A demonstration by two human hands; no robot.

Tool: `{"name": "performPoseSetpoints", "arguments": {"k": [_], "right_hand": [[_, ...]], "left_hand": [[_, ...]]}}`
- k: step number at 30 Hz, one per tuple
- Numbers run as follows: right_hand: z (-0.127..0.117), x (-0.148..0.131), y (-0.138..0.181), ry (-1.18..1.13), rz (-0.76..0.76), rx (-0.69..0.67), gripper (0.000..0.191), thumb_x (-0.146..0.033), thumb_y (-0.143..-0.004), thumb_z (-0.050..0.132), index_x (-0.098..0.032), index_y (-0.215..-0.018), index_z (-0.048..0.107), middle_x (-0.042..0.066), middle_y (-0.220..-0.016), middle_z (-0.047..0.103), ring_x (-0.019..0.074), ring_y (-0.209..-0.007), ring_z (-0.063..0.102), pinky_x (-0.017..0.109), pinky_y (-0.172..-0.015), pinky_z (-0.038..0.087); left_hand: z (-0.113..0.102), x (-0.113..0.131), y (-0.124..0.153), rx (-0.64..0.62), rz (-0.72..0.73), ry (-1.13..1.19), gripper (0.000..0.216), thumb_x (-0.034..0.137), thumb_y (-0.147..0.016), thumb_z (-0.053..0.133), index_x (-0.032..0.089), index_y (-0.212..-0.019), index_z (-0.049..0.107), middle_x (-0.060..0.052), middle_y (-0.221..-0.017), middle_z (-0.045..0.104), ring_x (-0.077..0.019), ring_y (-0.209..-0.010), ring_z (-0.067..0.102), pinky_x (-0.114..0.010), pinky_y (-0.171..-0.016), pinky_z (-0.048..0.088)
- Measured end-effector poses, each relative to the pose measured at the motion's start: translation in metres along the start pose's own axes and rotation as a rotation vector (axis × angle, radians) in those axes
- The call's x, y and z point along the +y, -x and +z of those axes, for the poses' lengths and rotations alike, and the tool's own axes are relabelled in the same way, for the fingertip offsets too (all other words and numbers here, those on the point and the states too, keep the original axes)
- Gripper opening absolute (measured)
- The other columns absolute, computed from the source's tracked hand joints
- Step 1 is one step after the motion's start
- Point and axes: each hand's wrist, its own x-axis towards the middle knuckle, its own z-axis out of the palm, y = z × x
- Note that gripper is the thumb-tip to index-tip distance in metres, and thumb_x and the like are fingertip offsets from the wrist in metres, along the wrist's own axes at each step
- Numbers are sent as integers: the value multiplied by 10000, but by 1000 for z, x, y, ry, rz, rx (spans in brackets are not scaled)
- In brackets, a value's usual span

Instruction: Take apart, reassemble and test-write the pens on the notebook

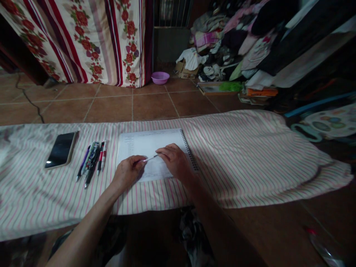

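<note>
Head view: 1 slim pen-like item [151, 158], above the spiral notebook [155, 138] toward its near edge; left hand [128, 170] and right hand [174, 160] each pinching 1 end, fingertips together. Handling, as judged: light pinch, 2 ends in line, wrists steady. Also on striped cloth [236, 159]: pens [91, 161], off notebook's left edge; 1 phone [61, 148], farther left, toward cloth's far edge. Obstruction: fingers covering item's ends; spiral binding [188, 146] beside right hand
</note>
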Motion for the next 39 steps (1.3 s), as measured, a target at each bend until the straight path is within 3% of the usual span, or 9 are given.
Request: {"name": "performPoseSetpoints", "arguments": {"k": [5, 15, 21, 24, 30, 35, 39], "right_hand": [[-1, -2, 0, -60, 65, 49, 305, -117, -808, 565, -222, -1093, 588, 4, -839, 710, 181, -835, 578, 314, -795, 468], [-8, -6, -3, -156, 81, 170, 301, -123, -825, 495, -215, -1103, 562, 18, -892, 718, 170, -882, 615, 326, -820, 486], [-9, 0, -1, -247, 160, 242, 278, -159, -831, 475, -200, -1089, 572, 62, -992, 689, 163, -877, 638, 314, -757, 519], [-10, 6, 0, -176, 184, 265, 262, -167, -823, 493, -204, -1061, 596, 57, -951, 695, 172, -832, 634, 329, -744, 514], [-13, 17, 4, 92, 144, 164, 167, -184, -791, 568, -194, -927, 665, 48, -827, 695, 198, -783, 595, 345, -765, 463], [-13, 20, 8, 161, 151, 50, 131, -195, -777, 612, -188, -891, 677, 52, -823, 689, 209, -827, 573, 338, -785, 441], [-13, 20, 9, 172, 155, 40, 120, -198, -774, 618, -200, -879, 677, 51, -822, 686, 208, -831, 572, 342, -783, 441]], "left_hand": [[5, -2, 0, 14, -32, 146, 284, 388, -754, 537, 211, -919, 686, -42, -897, 711, -203, -841, 630, -301, -777, 469], [14, 11, -2, -42, -173, 663, 318, 389, -656, 627, 134, -846, 642, -21, -665, 649, -121, -587, 564, -243, -548, 422], [16, 16, -1, -31, -195, 737, 341, 403, -616, 664, 140, -831, 631, -28, -676, 657, -127, -602, 577, -254, -576, 429], [15, 14, -2, 11, -183, 695, 319, 406, -628, 653, 154, -823, 640, -29, -712, 667, -137, -655, 594, -259, -618, 445], [12, 11, -2, 63, -145, 628, 317, 410, -641, 635, 160, -835, 651, -41, -747, 682, -154, -708, 611, -274, -674, 468], [10, 11, -2, 60, -166, 676, 316, 405, -645, 635, 159, -842, 649, -43, -747, 690, -153, -700, 612, -273, -663, 470], [10, 11, -1, 68, -170, 689, 323, 403, -643, 636, 157, -852, 642, -42, -751, 686, -148, -700, 605, -271, -666, 463]]}}
